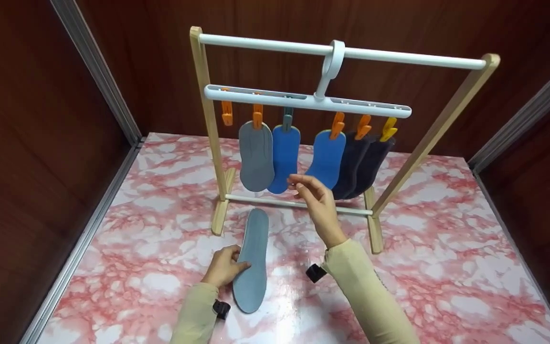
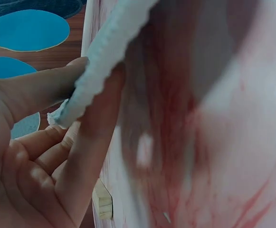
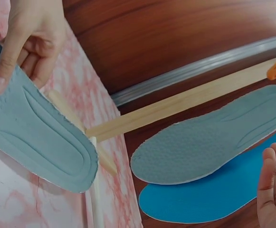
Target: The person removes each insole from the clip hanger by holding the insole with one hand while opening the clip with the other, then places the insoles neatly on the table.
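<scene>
My left hand (image 1: 222, 268) pinches the edge of a grey insole (image 1: 252, 272) in front of the rack. In the left wrist view, thumb and fingers lie on either side of the insole's pale edge (image 2: 99, 61). My right hand (image 1: 322, 208) is raised near the hanging insoles, fingers loosely bent and holding nothing. Another grey insole (image 1: 257, 160) hangs from an orange clip (image 1: 257, 117). Beside it a blue insole (image 1: 284, 155) hangs from a dark green clip (image 1: 288, 119). A second blue insole (image 1: 328, 150) hangs further right, partly behind my right hand.
A white hanger bar (image 1: 280, 99) hooks onto the rack's top rail (image 1: 413, 56). At its left end hangs an orange clip (image 1: 227, 112). Two dark, sole-shaped pieces (image 1: 369, 167) hang at the right. Wooden posts (image 1: 439, 134) stand on the pink marbled surface (image 1: 160, 248); dark panels surround it.
</scene>
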The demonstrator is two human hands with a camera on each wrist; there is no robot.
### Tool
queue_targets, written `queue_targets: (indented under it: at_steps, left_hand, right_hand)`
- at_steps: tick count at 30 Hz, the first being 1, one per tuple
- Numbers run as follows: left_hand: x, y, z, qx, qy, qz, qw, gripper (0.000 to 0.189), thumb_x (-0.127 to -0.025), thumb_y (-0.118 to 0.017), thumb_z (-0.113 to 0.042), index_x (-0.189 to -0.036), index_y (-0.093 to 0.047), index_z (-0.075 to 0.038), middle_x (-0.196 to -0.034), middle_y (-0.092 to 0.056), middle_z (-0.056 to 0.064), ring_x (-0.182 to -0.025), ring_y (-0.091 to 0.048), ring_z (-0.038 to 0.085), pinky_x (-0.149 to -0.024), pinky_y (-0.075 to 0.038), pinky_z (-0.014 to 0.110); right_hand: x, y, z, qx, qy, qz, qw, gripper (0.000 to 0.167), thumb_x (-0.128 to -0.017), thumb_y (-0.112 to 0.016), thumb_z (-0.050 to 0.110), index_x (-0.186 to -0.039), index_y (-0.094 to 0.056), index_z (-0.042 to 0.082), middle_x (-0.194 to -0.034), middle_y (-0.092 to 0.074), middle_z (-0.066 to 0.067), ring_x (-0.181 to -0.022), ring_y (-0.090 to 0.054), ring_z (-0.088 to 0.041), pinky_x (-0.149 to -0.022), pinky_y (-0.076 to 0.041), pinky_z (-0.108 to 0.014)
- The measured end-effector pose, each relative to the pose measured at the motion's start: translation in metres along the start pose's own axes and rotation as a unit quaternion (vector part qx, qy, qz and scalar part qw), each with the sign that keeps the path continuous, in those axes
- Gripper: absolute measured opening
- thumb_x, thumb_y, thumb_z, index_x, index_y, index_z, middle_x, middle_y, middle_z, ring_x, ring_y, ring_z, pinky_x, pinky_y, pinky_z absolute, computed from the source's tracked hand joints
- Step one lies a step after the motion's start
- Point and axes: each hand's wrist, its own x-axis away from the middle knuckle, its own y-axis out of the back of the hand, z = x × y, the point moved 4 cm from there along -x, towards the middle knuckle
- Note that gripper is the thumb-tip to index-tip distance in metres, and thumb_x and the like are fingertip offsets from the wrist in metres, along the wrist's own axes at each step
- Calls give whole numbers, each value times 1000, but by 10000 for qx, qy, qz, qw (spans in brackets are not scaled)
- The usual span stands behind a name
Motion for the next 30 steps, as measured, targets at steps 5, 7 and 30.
queue_targets:
  at_steps: [5,7,30]
  left_hand:
    - [1,-1,1,-111,-17,-71,9999,20,-79,-74,-7,-94,-65,3,-70,-63,5,-64,-59,13,-61,-50,31]
    - [1,-1,1,-178,-46,-110,9998,19,-79,-74,-7,-93,-65,2,-70,-63,5,-64,-59,14,-61,-50,31]
    - [2,-3,-6,-1348,-307,-638,9883,22,-74,-78,-9,-83,-60,0,-69,-58,9,-63,-52,18,-56,-43,34]
  right_hand:
    - [1,1,-1,-20,-31,18,10000,28,-97,-55,11,-117,-61,-7,-109,-69,-7,-102,-62,-29,-83,-50,-30]
    - [1,1,-1,-13,-4,21,10000,28,-97,-55,11,-117,-61,-7,-110,-68,-8,-100,-64,-22,-83,-50,-31]
    - [3,-2,-5,-14,89,130,9999,28,-97,-55,11,-117,-61,-7,-110,-68,-11,-100,-62,-26,-82,-50,-32]
